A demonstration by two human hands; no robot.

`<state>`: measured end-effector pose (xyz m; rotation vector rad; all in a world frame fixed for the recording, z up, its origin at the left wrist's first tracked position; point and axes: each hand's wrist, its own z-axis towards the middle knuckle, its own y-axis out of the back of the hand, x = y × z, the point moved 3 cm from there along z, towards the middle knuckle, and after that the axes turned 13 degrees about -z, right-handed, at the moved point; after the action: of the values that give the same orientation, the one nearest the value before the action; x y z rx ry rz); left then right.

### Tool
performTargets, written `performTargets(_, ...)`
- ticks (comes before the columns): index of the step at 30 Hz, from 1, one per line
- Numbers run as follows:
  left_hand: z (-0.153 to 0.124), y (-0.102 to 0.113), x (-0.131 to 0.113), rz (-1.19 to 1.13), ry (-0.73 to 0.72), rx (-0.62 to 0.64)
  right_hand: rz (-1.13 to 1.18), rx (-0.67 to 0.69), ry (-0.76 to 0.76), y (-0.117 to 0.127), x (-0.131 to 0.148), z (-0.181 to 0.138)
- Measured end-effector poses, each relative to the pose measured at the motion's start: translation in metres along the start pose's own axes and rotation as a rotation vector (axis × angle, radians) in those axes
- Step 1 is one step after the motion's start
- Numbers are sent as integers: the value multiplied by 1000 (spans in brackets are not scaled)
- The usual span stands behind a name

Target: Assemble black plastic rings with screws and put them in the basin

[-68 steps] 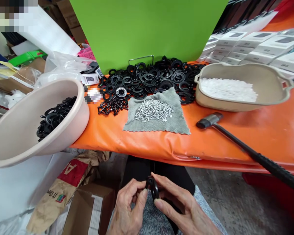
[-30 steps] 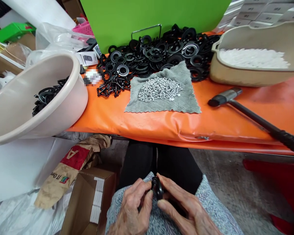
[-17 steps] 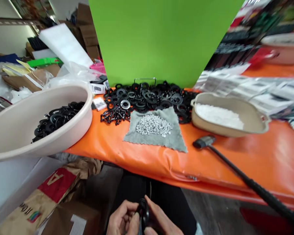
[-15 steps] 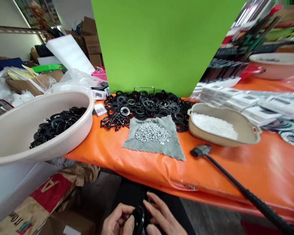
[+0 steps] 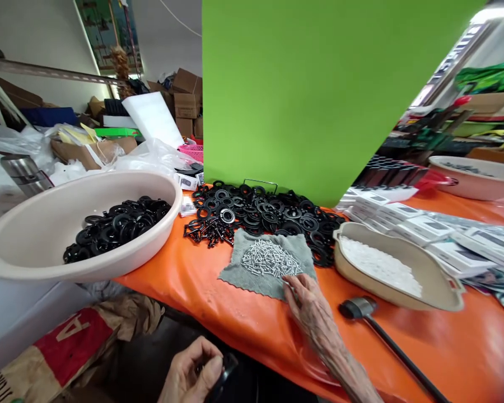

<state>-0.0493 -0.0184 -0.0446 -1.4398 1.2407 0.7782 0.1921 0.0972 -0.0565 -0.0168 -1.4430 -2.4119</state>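
My left hand point(image 5: 193, 372) is closed around a round black ring-shaped part point(image 5: 227, 372) low in the view, in front of the orange table edge. My right hand point(image 5: 303, 296) reaches over the table, with thumb and fingers pinched at the near right edge of a grey cloth point(image 5: 252, 282). A small silver pin seems to be between its fingertips. On the cloth lies a heap of silver metal pins point(image 5: 269, 258). Behind the cloth spreads a pile of black rings point(image 5: 260, 210), with small black parts point(image 5: 212, 230) at its left.
A large pale basin point(image 5: 37, 268) holding black parts point(image 5: 117, 226) stands left. At right are a beige tray point(image 5: 439, 280) with white material point(image 5: 380, 266), and a hammer point(image 5: 361, 308). White boxes point(image 5: 428, 226) lie behind the tray; a green panel point(image 5: 298, 101) rises at the back.
My right hand has left the black part and moved up and forward to the silver pins. My left hand still holds the black part. The camera view has shifted.
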Motion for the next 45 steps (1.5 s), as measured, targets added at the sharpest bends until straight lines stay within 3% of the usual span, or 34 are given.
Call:
performTargets(5, 14, -2, -4, 92, -155, 41, -22, 60, 178, -13, 33, 16)
performTargets(9, 14, -5, -10, 172, -173, 23, -115, 111, 205, -29, 45, 29)
performTargets(13, 7, -5, -19, 267, -234, -66, -190, 164, 166, -38, 45, 37)
performTargets(17, 1, -2, -18, 286, -270, -119, -154, 196, 164, -31, 42, 39)
performTargets(28, -5, -1, -4, 189, -174, -153, 58, 125, 95, -9, 20, 35)
performTargets(31, -8, -3, -3, 225, -199, -173, 71, 102, 55, 15, 31, 13)
performTargets(34, -11, -7, -1, 251, -236, -197, 180, 173, 51, 38, 62, -32)
performTargets(35, -12, -8, 0, 256, -254, -203, 326, 259, 19, 41, 75, -49)
performTargets(36, -12, -10, 0, 263, -274, -204, 478, 255, -33, 44, 88, -64)
performTargets(40, -16, -12, 5, 313, -319, -191, 714, 326, -175, 41, 122, -100)
performTargets(45, -24, -9, 8, 354, -224, -164, 1036, 457, -438, 37, 121, -109)
